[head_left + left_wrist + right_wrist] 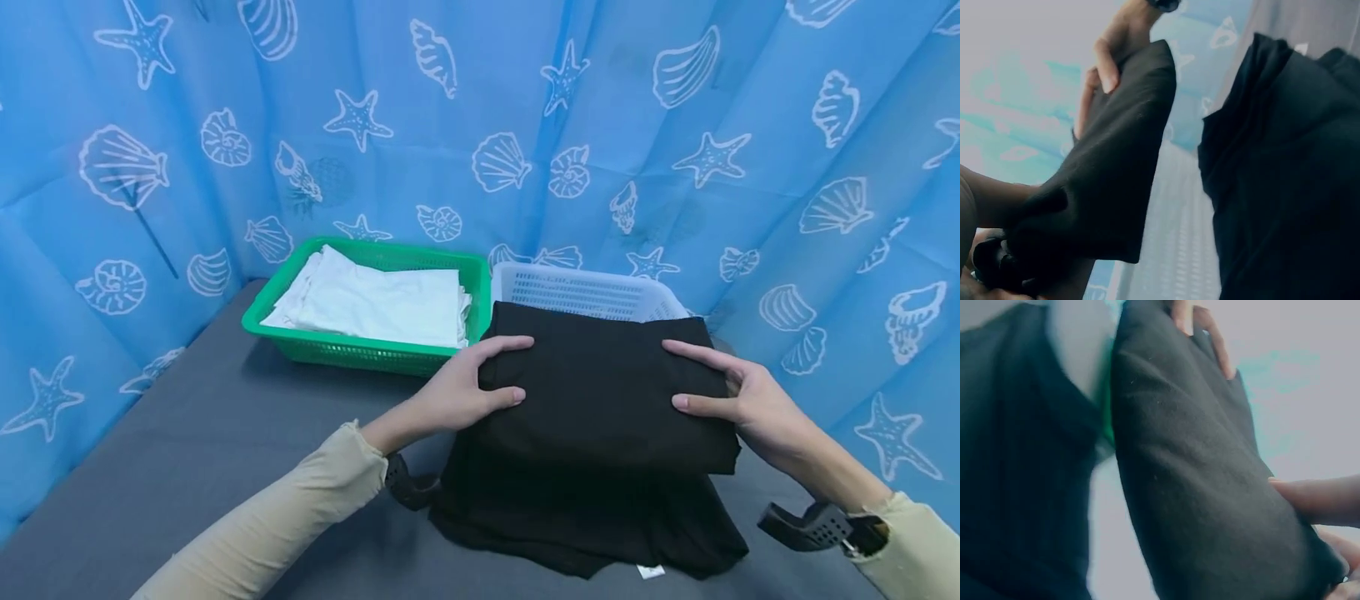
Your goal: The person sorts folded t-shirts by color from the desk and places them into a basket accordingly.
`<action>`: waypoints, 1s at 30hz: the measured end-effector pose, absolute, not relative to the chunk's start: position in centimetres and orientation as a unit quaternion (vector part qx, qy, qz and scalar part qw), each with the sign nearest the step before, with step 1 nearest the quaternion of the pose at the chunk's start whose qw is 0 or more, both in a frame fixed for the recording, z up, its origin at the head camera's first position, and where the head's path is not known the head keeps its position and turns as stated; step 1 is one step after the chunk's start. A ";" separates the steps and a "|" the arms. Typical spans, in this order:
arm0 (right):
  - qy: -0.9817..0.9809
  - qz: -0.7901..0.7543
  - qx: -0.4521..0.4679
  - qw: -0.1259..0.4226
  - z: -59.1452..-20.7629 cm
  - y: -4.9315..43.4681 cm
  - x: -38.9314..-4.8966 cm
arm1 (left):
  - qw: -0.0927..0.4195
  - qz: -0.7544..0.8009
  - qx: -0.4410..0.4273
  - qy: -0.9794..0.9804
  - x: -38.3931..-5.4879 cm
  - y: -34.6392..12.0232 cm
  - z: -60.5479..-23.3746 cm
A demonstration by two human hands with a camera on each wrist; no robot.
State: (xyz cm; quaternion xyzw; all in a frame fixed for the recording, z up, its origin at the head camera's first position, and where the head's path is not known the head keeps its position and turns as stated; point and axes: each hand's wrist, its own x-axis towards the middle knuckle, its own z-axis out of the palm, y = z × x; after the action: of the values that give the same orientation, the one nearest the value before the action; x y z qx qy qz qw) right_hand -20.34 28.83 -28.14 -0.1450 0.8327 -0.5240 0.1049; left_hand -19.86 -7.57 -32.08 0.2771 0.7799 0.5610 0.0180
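A folded black garment (600,383) is raised between both hands in the head view. My left hand (468,383) grips its left edge, the thumb lying on the near face. At the opposite edge my right hand (753,408) pinches the cloth between thumb and fingers. Below it, another black garment (585,525) lies spread on the grey surface, a small white tag (650,572) showing at its near edge. Both wrist views show a gap between the held folded cloth (1110,156) and the black cloth (1029,456) beneath.
Behind the folded cloth stands a pale blue-white plastic basket (652,292), partly hidden. To its left, a green basket (367,354) holds folded white cloth (382,300). A blue curtain (465,108) with shell and starfish prints hangs behind the grey-covered surface (225,450).
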 end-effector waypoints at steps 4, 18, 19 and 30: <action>0.827 -0.543 -0.124 0.075 -26.8 29.0 -22.5 | -0.014 0.554 0.264 0.789 -22.5 -6.9 -30.7; 0.862 -0.503 -0.041 0.050 -25.3 28.9 -33.1 | -0.004 0.534 0.167 0.829 -31.8 -3.5 -28.6; 0.861 -0.505 -0.039 0.051 -25.4 28.9 -33.5 | -0.001 0.535 0.163 0.829 -32.1 -3.4 -28.6; 0.926 -0.369 -0.011 0.076 -26.6 30.2 -34.6 | 0.031 0.494 0.127 0.860 -33.0 -4.6 -29.6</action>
State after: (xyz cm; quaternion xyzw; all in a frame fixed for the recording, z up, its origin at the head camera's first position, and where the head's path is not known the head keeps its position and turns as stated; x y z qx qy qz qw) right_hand -34.62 30.20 -26.63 -0.0105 0.9264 -0.3686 0.0763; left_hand -32.97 -4.61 -29.63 0.1266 0.8596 0.4940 0.0312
